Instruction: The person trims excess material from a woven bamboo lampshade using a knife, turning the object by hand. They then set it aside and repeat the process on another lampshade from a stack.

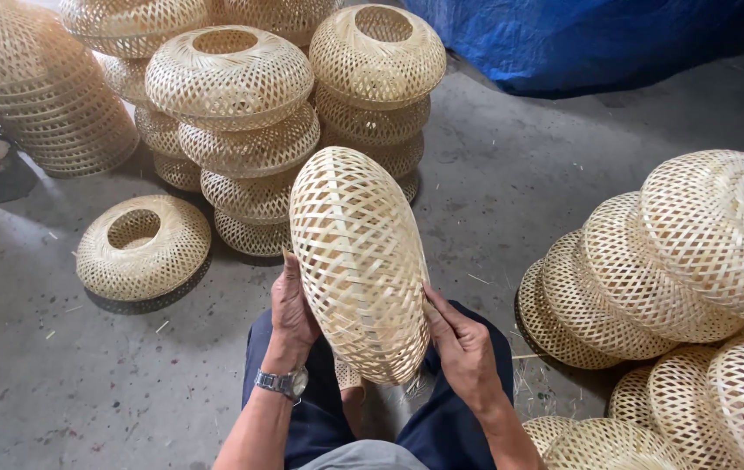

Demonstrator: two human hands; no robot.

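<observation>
We are holding a woven bamboo lampshade point(359, 261) on edge above our knees, its rounded face turned toward us and its top leaning a little toward 11 o'clock. Our left hand point(291, 312) is pressing flat against the shade's 9 o'clock side, fingers pointing up along the weave, thumb tucked behind; a metal wristwatch point(283, 381) is sitting on that wrist. Our right hand point(462, 344) is cupping the shade's lower edge at 4 o'clock, fingers curled up onto the rim, wrist bent outward. Both hands are grasping the shade between them, neither clenched into a fist.

At 12 o'clock, 2 stacks of finished shades point(231, 130) are standing on the concrete floor point(67, 365), and a single shade point(143, 246) with its round opening facing up is lying at 9 o'clock. A row of overlapping shades point(650, 270) is leaning at 3 o'clock. A blue tarp point(581, 39) is lying at 1 o'clock.
</observation>
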